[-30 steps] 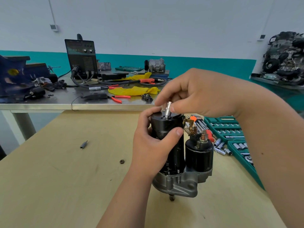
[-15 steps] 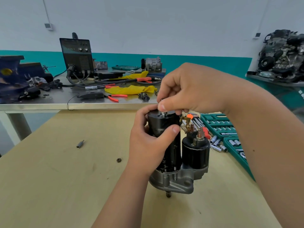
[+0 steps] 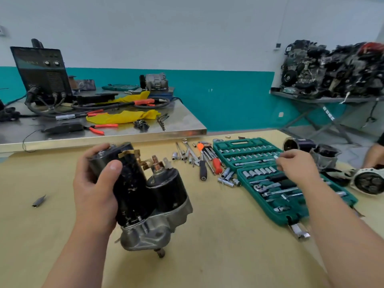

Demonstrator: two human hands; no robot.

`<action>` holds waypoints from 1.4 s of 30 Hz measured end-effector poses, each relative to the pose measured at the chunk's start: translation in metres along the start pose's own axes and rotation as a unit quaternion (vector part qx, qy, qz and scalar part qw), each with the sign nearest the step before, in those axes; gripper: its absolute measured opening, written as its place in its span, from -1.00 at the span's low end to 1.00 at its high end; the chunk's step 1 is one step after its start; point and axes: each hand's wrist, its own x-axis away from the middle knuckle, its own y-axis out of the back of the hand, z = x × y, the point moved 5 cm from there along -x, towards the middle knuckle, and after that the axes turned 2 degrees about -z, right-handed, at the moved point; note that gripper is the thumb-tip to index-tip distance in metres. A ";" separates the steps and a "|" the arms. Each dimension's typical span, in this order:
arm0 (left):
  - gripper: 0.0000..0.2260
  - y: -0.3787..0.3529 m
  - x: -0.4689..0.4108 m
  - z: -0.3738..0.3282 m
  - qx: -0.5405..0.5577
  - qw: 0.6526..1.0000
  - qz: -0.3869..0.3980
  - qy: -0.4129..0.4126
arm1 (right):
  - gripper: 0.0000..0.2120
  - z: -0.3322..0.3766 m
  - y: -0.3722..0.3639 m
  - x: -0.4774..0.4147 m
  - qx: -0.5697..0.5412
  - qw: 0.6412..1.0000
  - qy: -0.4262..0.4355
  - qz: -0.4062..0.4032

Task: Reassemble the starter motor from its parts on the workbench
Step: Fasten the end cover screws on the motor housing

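Note:
The starter motor [image 3: 133, 190] has a black cylindrical body, a black solenoid [image 3: 169, 189] beside it and a grey cast nose housing [image 3: 153, 231]. It leans to the left just above the wooden bench, and my left hand [image 3: 93, 196] grips the black body. Off to the right, my right hand [image 3: 297, 166] hovers over the open green socket set case [image 3: 232, 145]. Its fingertips pinch a small silver socket [image 3: 276, 157].
Loose sockets, wrenches, a hex key set [image 3: 207, 151] and screwdrivers lie left of the case. A small bit [image 3: 38, 201] lies at far left. More motor parts [image 3: 324, 155] and another person's arm [image 3: 374, 154] are at far right. A steel table [image 3: 187, 123] with a welder stands behind.
My right hand left the top of the motor and moved right over the socket case, still pinching the silver socket. The motor tilted left, and my view turned right.

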 end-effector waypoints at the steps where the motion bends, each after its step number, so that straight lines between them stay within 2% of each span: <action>1: -0.70 0.000 -0.001 0.001 -0.001 1.000 -0.002 0.000 | -0.83 -0.004 -0.002 -0.003 0.038 0.999 0.017 -0.002; 4: -0.70 0.001 -0.001 0.003 -0.004 1.000 -0.008 -0.004 | -0.88 -0.004 -0.009 -0.010 0.115 0.992 0.048 -0.022; 9: -0.69 -0.005 0.001 -0.001 -0.016 1.000 -0.003 -0.020 | -0.90 -0.024 -0.007 -0.029 0.157 0.984 0.001 -0.080; 12: -0.66 -0.012 0.006 -0.005 -0.038 0.998 0.002 -0.040 | -0.84 -0.040 0.003 -0.042 0.096 0.989 -0.028 -0.111; 14: -0.66 -0.019 0.014 -0.003 -0.037 0.998 -0.009 -0.039 | -0.87 -0.043 0.009 -0.047 0.049 0.989 -0.030 -0.136; 18: -0.71 -0.050 0.029 0.004 -0.034 0.999 -0.021 -0.032 | -0.85 -0.033 -0.009 -0.047 0.126 0.990 0.013 -0.059; 21: -0.66 -0.075 0.034 -0.003 -0.055 0.997 0.019 -0.052 | -0.86 -0.032 -0.023 -0.043 0.210 0.977 0.023 -0.014; 25: -0.61 -0.087 0.042 -0.014 -0.070 0.990 0.071 -0.102 | -0.80 -0.030 -0.022 -0.045 0.236 0.971 0.040 -0.029; 29: -0.58 -0.089 0.050 -0.022 -0.061 0.985 0.091 -0.133 | -0.77 -0.025 -0.016 -0.045 0.232 0.969 0.067 -0.059; 33: -0.56 -0.090 0.056 -0.025 -0.030 0.983 0.117 -0.137 | -0.79 -0.027 -0.020 -0.043 0.305 0.951 0.037 -0.015; 36: -0.54 -0.086 0.059 -0.027 -0.022 0.981 0.132 -0.140 | -0.75 -0.030 -0.016 -0.041 0.331 0.943 0.017 -0.019; 39: -0.47 -0.083 0.059 -0.029 -0.017 0.982 0.140 -0.126 | -0.78 -0.024 -0.016 -0.035 0.392 0.919 0.027 -0.024; 42: -0.46 -0.081 0.058 -0.027 -0.009 0.984 0.133 -0.114 | -0.78 -0.018 -0.018 -0.032 0.418 0.908 0.012 0.002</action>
